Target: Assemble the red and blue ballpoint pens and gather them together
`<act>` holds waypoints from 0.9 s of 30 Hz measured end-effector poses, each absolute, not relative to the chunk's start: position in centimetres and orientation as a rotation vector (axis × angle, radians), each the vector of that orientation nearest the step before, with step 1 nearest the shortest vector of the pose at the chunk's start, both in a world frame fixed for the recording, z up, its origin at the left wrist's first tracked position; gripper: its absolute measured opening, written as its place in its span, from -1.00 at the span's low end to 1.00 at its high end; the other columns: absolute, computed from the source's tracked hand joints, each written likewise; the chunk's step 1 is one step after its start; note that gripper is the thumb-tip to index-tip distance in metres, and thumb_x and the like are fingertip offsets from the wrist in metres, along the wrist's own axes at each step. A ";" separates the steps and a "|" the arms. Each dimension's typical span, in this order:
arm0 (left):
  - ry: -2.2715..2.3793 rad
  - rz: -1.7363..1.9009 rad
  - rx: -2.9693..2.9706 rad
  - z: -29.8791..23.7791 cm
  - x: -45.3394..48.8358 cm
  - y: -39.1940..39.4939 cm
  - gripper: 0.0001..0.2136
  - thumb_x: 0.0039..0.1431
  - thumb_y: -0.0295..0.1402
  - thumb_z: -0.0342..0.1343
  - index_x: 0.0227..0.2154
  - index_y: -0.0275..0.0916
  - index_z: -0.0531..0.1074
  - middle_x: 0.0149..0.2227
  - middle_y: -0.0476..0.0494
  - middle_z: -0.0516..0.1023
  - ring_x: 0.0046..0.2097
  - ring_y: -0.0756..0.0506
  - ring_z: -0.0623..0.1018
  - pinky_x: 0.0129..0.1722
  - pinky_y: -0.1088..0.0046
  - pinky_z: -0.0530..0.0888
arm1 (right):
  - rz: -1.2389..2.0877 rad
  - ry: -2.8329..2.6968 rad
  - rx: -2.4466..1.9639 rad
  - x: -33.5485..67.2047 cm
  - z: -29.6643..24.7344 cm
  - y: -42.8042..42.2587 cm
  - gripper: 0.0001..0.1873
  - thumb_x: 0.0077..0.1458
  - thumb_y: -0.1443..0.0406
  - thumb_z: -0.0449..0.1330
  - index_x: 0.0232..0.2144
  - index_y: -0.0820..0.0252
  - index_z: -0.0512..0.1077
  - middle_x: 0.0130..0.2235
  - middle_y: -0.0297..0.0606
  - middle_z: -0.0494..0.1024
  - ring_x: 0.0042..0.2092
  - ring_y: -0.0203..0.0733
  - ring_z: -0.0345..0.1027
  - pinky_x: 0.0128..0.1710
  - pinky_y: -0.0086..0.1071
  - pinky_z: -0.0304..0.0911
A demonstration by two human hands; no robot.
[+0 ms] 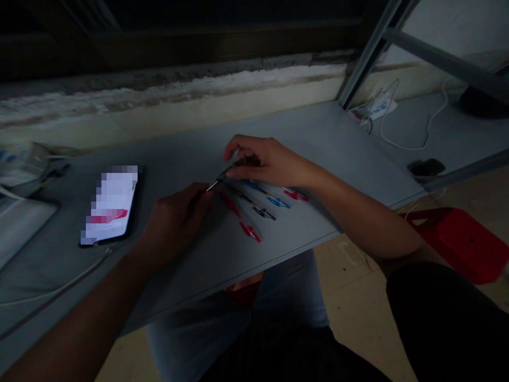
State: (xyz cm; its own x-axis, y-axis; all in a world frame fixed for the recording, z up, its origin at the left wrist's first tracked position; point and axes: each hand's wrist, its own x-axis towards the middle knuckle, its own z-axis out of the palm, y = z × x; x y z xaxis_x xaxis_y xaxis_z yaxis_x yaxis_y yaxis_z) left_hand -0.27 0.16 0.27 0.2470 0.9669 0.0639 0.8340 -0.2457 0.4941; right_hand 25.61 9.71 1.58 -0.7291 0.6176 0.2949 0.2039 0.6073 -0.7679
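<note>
Holding: a slim dark pen (218,182) with a shiny stretch along its shaft, tilted between both hands above the grey flat-topped desk (338,132).
Left hand: the bare left hand (178,212) is closed, fingertips gathered on the pen's near end; shadow hides the finger detail.
Right hand: the bare right hand (266,162) is half curled, thumb and fingers about the far end, which they partly hide.
Pens on desk: a fanned row, clips toward the person; a clear-and-red pen (249,232), a clear-and-black pen (264,213), a clear-and-blue pen (279,202), another red-clipped pen (296,195) partly under the right wrist.
Phone: a black-edged phone (113,204), screen lit and blurred, flat left of the left hand.
Floor: a red plastic stool (465,244), far right.
</note>
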 end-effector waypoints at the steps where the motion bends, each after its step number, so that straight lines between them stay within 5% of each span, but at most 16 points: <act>1: 1.652 0.517 2.164 0.2 -0.3 0.2 -0.56 0.53 -0.04 -0.10 -0.04 -0.21 0.59 -0.30 -0.09 0.68 -0.36 -0.10 0.58 -0.25 0.43 0.45 | 0.999 -2.291 -0.603 25.6 1.6 9.7 -0.80 0.46 0.18 0.28 -0.12 0.22 0.47 -0.34 -0.43 0.60 -0.36 -0.37 0.37 -0.23 -0.42 0.17; 6: 1.627 0.513 2.148 0.0 -0.3 0.4 -0.56 0.49 -0.03 -0.08 0.01 -0.21 0.60 -0.30 -0.08 0.70 -0.35 -0.11 0.60 -0.22 0.42 0.49 | 0.900 -2.460 -0.728 25.5 1.6 9.6 -0.49 0.62 0.07 0.01 -0.37 0.20 0.42 -0.54 -0.44 0.44 -0.44 -0.32 0.32 -0.19 -0.35 0.18; 12: 1.671 0.531 2.125 0.4 -0.6 0.6 -0.56 0.48 0.00 -0.10 -0.17 -0.18 0.58 -0.36 -0.06 0.67 -0.37 -0.10 0.59 -0.29 0.44 0.44 | 0.860 -2.384 -0.527 25.6 1.4 9.9 -0.70 0.56 0.12 0.17 -0.21 0.20 0.43 -0.41 -0.44 0.51 -0.37 -0.36 0.32 -0.22 -0.41 0.13; 20: 1.683 0.619 2.211 0.5 -1.1 0.1 -0.61 0.52 -0.04 0.00 0.02 -0.14 0.65 -0.18 -0.10 0.78 -0.24 -0.18 0.68 -0.15 0.33 0.55 | 1.140 -2.293 -0.604 25.3 2.4 9.0 -0.41 0.54 -0.13 0.13 -0.42 0.14 0.31 -0.62 -0.53 0.33 -0.54 -0.41 0.17 -0.36 -0.42 0.08; 23: 1.655 0.695 2.278 1.1 0.2 0.0 -0.62 0.55 -0.11 0.01 0.09 -0.19 0.64 -0.03 -0.20 0.77 -0.10 -0.22 0.71 -0.03 0.25 0.62 | 1.221 -2.213 -0.667 25.1 2.0 9.1 -0.38 0.52 -0.17 0.14 -0.42 0.16 0.36 -0.61 -0.49 0.39 -0.55 -0.42 0.19 -0.40 -0.41 0.08; 26: 1.800 0.908 2.429 0.8 -1.5 -2.4 -0.56 0.51 -0.13 0.13 0.31 -0.18 0.55 0.28 -0.37 0.61 0.29 -0.42 0.57 0.31 -0.12 0.52 | 1.230 -2.154 -0.684 24.9 1.4 9.6 -0.34 0.51 -0.19 0.12 -0.44 0.17 0.37 -0.60 -0.47 0.41 -0.54 -0.41 0.21 -0.40 -0.42 0.10; 27: 1.814 0.881 2.442 0.3 -3.4 -3.9 -0.50 0.45 -0.14 0.23 0.38 -0.06 0.51 0.38 -0.29 0.53 0.39 -0.47 0.49 0.41 -0.23 0.43 | 1.224 -2.137 -0.674 24.8 1.3 9.7 -0.33 0.51 -0.20 0.12 -0.45 0.17 0.36 -0.60 -0.46 0.40 -0.54 -0.42 0.21 -0.40 -0.42 0.10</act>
